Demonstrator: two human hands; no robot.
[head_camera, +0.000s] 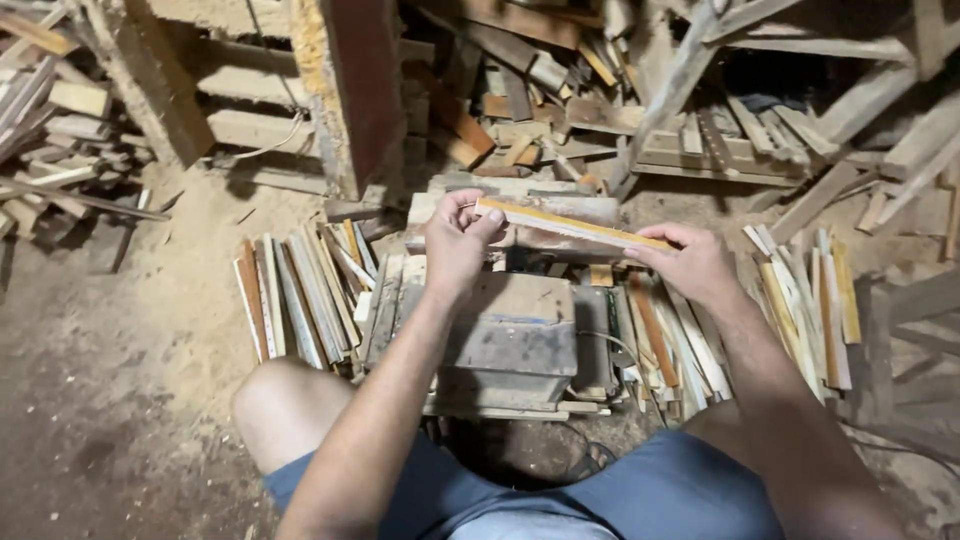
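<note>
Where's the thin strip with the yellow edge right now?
In the head view, the strip is held centre frame between the left hand and right hand, above the dusty grey block.

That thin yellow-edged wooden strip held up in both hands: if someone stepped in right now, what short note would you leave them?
Left hand: pinches one end of the wooden strip.
Right hand: holds the other end; the strip is level, above the small dusty machine.
Piles: strips lie fanned on the sawdust floor, the left pile and the right pile.
Done: cannot tell which pile is finished.
Left: this strip is in the hands, not yet set down.
</note>
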